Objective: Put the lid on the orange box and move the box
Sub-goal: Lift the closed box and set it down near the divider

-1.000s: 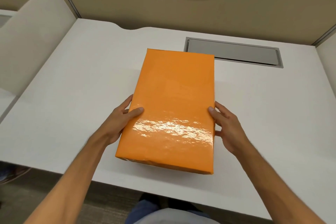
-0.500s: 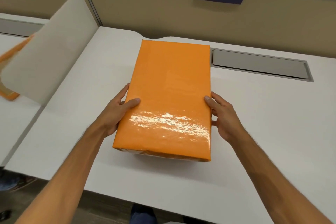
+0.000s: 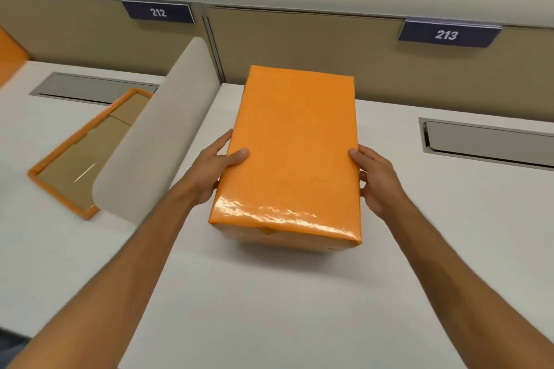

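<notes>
- Head view, centre of the frame: the orange box (image 3: pixel 295 156) is clamped between both hands, its glossy lid (image 3: pixel 299 129) seated on top and overhanging the body at the near end.
- The left hand (image 3: pixel 215 168) presses the box's left side, thumb on the lid's edge, fingers hidden beneath or behind; the right hand (image 3: pixel 374 177) does the same on the right side. Both are closed around the box.
- Change: a second ago the box lay on the desk (image 3: pixel 269 293) beside the grey cable tray (image 3: pixel 488 141); now it appears raised off the surface and sits nearer the partition (image 3: pixel 299 45), with the view swung leftward.
- That swing brings the left of the frame into sight: a curved divider (image 3: pixel 156 141), sign 212 (image 3: pixel 158 12), and on the neighbouring desk an open orange-rimmed tray (image 3: pixel 90 153), perhaps another box part.
- Sign 213 (image 3: pixel 446 35) is now at the upper right.
- Judgement: the lidding looks finished and the moving step is under way, likely toward the left; the destination cannot be told.
</notes>
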A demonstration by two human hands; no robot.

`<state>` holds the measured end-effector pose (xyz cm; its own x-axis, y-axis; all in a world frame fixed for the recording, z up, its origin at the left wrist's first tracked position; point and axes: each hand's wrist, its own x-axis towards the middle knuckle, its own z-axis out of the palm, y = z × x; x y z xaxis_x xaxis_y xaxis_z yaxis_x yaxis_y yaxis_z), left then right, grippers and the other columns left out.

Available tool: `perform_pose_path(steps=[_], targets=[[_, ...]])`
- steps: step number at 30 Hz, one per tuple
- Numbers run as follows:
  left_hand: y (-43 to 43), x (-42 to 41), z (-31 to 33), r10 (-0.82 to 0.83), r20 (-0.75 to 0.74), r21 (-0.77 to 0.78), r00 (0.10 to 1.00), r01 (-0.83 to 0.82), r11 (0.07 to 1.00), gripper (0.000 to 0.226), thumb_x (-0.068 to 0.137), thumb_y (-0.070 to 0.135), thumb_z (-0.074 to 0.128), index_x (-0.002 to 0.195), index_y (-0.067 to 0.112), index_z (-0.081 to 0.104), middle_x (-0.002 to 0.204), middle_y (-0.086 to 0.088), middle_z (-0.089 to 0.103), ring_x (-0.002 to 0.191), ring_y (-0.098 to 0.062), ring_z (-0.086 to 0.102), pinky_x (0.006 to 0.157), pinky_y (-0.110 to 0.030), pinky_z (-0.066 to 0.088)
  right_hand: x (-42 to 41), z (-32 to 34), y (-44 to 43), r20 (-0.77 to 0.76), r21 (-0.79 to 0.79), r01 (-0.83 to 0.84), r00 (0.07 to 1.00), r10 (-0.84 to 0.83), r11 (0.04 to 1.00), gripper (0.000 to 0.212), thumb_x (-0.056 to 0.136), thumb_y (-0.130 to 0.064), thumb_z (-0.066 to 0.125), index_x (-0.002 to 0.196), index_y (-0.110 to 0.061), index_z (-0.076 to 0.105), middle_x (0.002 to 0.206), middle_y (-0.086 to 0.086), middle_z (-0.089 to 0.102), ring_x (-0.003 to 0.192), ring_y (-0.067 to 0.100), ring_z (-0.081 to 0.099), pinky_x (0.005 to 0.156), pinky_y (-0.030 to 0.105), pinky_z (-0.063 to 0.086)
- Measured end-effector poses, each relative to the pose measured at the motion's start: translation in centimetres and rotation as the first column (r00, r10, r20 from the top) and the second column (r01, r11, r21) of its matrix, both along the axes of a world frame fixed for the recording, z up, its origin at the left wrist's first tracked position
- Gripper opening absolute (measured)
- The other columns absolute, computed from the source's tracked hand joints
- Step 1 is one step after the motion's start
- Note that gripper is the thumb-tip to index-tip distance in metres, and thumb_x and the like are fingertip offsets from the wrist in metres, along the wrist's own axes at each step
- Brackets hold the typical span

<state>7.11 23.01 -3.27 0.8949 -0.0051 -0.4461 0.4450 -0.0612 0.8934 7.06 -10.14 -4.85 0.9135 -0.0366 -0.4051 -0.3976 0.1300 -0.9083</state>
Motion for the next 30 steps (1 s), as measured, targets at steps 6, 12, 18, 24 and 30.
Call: perform_pose_path(steps=[6, 12, 18, 24, 30], targets=[[4.8, 6.7, -0.3, 0.019, -0.023, 0.010, 1.000, -0.018, 1.000, 0.076, 0.084, 0.036, 0.076, 0.151, 0.040, 0.040, 0.132, 0.001, 0.067, 0.115, -0.030, 0.068, 0.094, -0.056, 0.055, 5.7, -0.1, 5.5, 0.001, -0.027, -0.020, 1.000, 0.020, 0.999, 0.036, 0.100, -0.037, 0.059, 0.133, -0.025, 0.062, 0.129, 0.000, 0.067, 0.119, 0.029, 0.060, 0.096, 0.060, 0.051], [7.5, 10.0, -0.8, 0.018, -0.043, 0.034, 0.999, -0.016, 0.999, 0.063, 0.095, 0.028, 0.066, 0.151, 0.034, 0.039, 0.126, 0.002, 0.068, 0.108, -0.027, 0.069, 0.078, -0.046, 0.059, 9.2, -0.8, 8.8, 0.004, -0.056, -0.052, 0.999, 0.052, 0.997, 0.036, 0.102, -0.037, 0.056, 0.134, -0.024, 0.060, 0.127, 0.000, 0.066, 0.117, 0.030, 0.060, 0.089, 0.056, 0.053], [8.7, 11.4, -1.8, -0.007, -0.063, 0.062, 0.998, 0.011, 0.998, 0.052, 0.100, 0.025, 0.057, 0.149, 0.032, 0.041, 0.131, -0.001, 0.065, 0.112, -0.029, 0.066, 0.086, -0.050, 0.056, 10.4, -1.6, 10.4, -0.004, -0.086, -0.043, 0.999, 0.043, 0.995, 0.038, 0.102, -0.038, 0.055, 0.137, -0.024, 0.056, 0.128, -0.001, 0.064, 0.119, 0.030, 0.059, 0.092, 0.060, 0.052], [8.6, 11.6, -1.3, -0.049, -0.018, 0.176, 0.999, 0.052, 0.983, 0.051, 0.102, 0.029, 0.053, 0.151, 0.028, 0.038, 0.138, -0.002, 0.060, 0.118, -0.028, 0.062, 0.093, -0.048, 0.052, 10.9, -1.2, 10.5, -0.038, -0.102, -0.061, 0.998, 0.057, 0.993, 0.039, 0.102, -0.038, 0.055, 0.138, -0.024, 0.055, 0.131, 0.000, 0.061, 0.121, 0.030, 0.057, 0.090, 0.058, 0.050], [7.3, 10.9, 0.2, -0.102, 0.052, 0.538, 0.993, 0.059, 0.841, 0.063, 0.099, 0.042, 0.055, 0.154, 0.022, 0.031, 0.151, -0.009, 0.048, 0.129, -0.035, 0.052, 0.104, -0.049, 0.044, 10.7, -0.1, 9.3, -0.024, -0.260, -0.047, 0.999, 0.042, 0.964, 0.049, 0.099, -0.040, 0.058, 0.141, -0.014, 0.053, 0.135, 0.007, 0.060, 0.118, 0.028, 0.060, 0.099, 0.054, 0.053]])
